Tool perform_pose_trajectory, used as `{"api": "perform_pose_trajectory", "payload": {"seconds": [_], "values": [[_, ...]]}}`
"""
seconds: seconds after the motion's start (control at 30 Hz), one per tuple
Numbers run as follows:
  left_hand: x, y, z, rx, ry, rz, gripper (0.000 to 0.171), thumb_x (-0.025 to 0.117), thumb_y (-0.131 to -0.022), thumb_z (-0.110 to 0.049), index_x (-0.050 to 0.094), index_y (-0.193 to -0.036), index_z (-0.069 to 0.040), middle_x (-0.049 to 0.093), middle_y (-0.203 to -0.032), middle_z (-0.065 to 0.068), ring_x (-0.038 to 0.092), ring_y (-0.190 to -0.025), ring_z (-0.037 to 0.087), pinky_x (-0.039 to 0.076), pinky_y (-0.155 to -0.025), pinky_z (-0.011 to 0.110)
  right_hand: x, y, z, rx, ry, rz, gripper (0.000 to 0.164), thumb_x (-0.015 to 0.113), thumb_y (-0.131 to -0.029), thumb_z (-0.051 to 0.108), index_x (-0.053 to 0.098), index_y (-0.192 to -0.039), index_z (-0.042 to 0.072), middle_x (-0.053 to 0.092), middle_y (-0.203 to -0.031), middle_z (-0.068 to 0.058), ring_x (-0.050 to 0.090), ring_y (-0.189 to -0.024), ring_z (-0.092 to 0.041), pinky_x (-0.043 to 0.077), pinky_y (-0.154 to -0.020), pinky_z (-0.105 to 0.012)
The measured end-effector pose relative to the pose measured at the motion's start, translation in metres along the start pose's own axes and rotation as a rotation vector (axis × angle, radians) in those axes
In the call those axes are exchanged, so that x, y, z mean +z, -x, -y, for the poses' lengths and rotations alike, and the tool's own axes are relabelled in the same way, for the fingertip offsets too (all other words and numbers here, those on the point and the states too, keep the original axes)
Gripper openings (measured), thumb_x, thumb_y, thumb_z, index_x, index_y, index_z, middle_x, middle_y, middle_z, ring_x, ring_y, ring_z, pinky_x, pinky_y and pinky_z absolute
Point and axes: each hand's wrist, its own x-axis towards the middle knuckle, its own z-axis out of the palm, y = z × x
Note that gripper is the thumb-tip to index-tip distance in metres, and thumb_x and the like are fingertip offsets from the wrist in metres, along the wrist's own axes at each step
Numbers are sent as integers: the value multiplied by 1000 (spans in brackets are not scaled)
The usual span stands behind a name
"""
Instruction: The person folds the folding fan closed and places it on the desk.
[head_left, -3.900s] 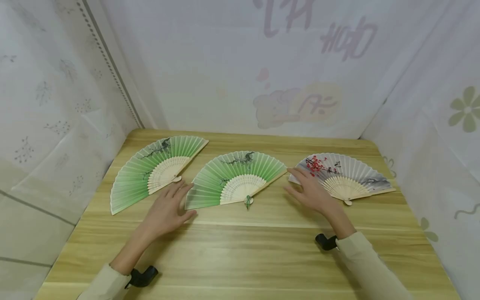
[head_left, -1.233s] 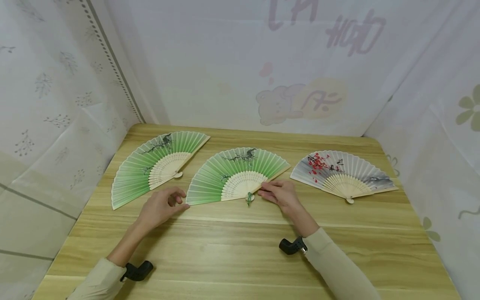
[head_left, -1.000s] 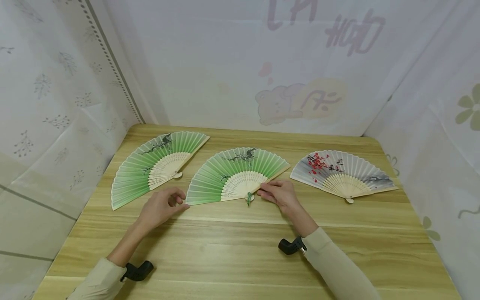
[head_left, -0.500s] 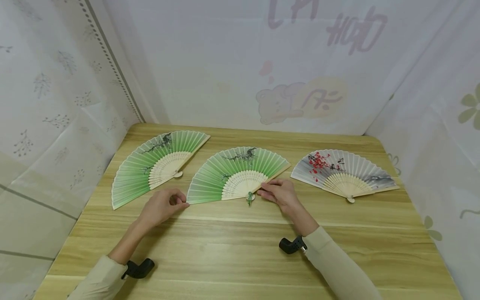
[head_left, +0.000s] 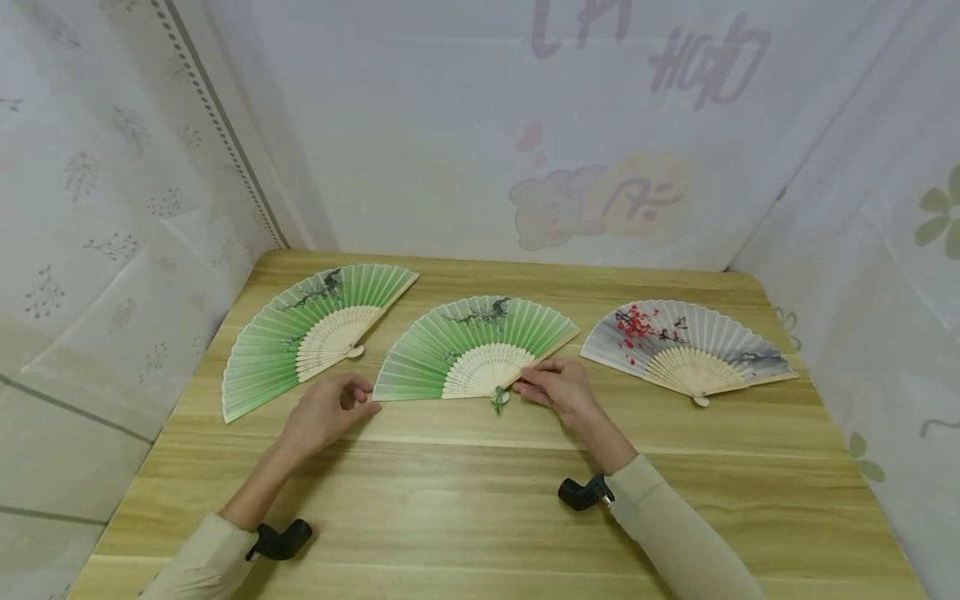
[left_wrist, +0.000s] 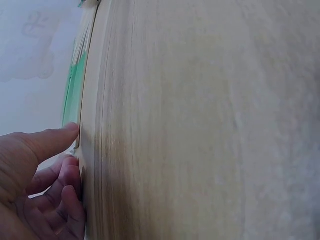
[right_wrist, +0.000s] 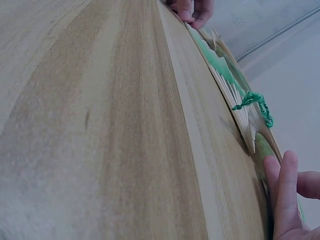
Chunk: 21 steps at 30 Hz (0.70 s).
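The middle green folding fan (head_left: 420,358) lies spread on the wooden table, with a dark branch print and pale ribs. My left hand (head_left: 322,412) pinches its lower left corner; in the left wrist view the thumb (left_wrist: 55,140) lies on top, with curled fingers beneath. On the other side, my right hand (head_left: 566,392) pinches the right outer stick just above the pivot. A green cord tassel (head_left: 498,402) hangs at that pivot, shown larger in the right wrist view. The right hand's fingers (right_wrist: 285,185) stand close to the stick there.
A second green folding fan (head_left: 277,350) lies spread at the left, close to the left hand. To the right lies a grey-white folding fan (head_left: 705,333) with red blossoms. Printed curtains (head_left: 420,150) enclose the back and sides of the table (head_left: 465,517).
The right hand has left the grey-white fan and taken hold of the middle fan's right stick. The left hand has moved to its left corner, which has since risen slightly away from me.
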Motion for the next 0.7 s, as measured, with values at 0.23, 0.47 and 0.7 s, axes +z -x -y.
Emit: {"api": "perform_pose_trajectory", "payload": {"seconds": [0.23,0.47,0.7], "values": [[2,-2,1,-33,0,-14,31,83,-88,-25,69,-105,-2,64,-86,-2,59,-76,16,49,-68,36,1,0,-1,3,0,-1,18,67,-96,-6,59,-110,-13,71,-88,-20,74,-76,-24,60,-70,-31],[4,-5,0,-34,-10,-20,24,82,-89,-20,70,-101,-2,65,-84,-1,63,-78,18,51,-71,39,1,0,-1,5,6,-8,17,67,-96,-6,58,-109,-12,70,-89,-19,74,-76,-23,60,-70,-31],[1,-6,-4,-26,-3,-3,15,80,-90,-14,69,-93,-4,61,-78,-2,57,-72,15,46,-65,34,1,-1,-2,-4,10,3,19,67,-96,-5,58,-111,-13,71,-87,-18,74,-75,-23,60,-70,-30]]}}
